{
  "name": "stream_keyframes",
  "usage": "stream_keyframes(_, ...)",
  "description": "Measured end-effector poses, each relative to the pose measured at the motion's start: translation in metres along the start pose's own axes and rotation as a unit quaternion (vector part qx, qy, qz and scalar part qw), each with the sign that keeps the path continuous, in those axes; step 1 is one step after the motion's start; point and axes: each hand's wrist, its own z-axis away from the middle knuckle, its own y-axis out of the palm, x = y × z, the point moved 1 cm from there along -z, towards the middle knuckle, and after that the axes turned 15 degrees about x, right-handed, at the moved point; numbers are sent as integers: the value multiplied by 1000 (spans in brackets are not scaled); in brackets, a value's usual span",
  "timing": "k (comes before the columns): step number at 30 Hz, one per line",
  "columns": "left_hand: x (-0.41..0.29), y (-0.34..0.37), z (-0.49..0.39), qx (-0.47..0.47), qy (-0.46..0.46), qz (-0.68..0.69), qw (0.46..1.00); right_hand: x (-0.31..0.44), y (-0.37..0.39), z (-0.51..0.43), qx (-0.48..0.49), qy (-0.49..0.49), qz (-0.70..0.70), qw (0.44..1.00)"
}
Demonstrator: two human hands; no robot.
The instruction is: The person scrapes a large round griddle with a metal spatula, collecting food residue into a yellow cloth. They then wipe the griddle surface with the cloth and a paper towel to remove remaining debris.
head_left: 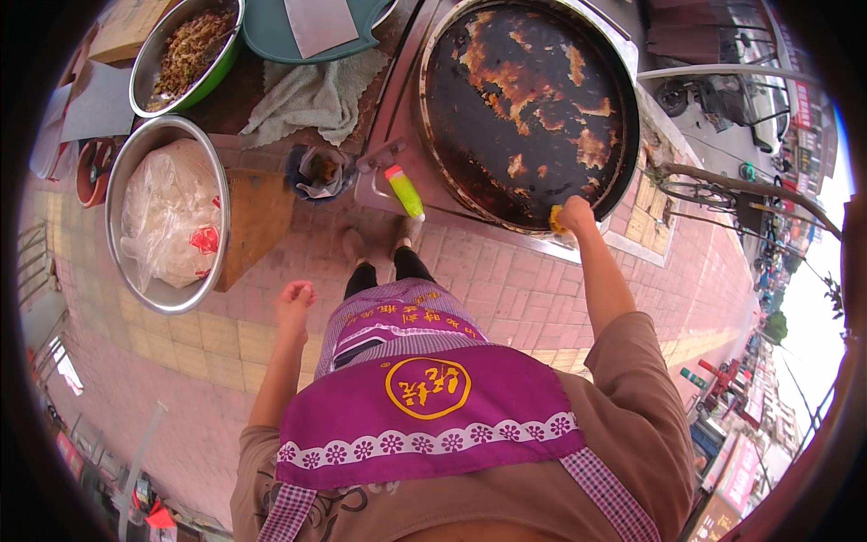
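Observation:
My right hand (pixel 577 211) holds a yellow scrubbing pad (pixel 558 220) at the near rim of a large round griddle pan (pixel 467 142). Dark, glossy residue and browned, crusty patches cover the pan's bottom. My left hand (pixel 296 298) is raised over the paving at the left, its fingers curled, with nothing seen in it. Between the hands, a green squeeze tube with a red end (pixel 405 193) lies on the metal edge of the stove (pixel 440 210).
At the left stand a metal basin (pixel 220 264) with plastic-wrapped dough and a green bowl (pixel 215 80) of chopped filling. A grey towel (pixel 318 101), a teal board (pixel 271 34) and a small lined bin (pixel 292 179) are nearby. A bare branch (pixel 745 183) reaches in at the right.

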Motion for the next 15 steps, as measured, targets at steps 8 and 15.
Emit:
stream_keyframes(8, 0, -17, -7, 10, 5, 12, 1000, -32, 5, 23, 145, -147, -719, 663)
stream_keyframes(15, -16, -23, -7, 18, 7, -1, 1000, -44, 16, 27, -39, -193, -682, 704)
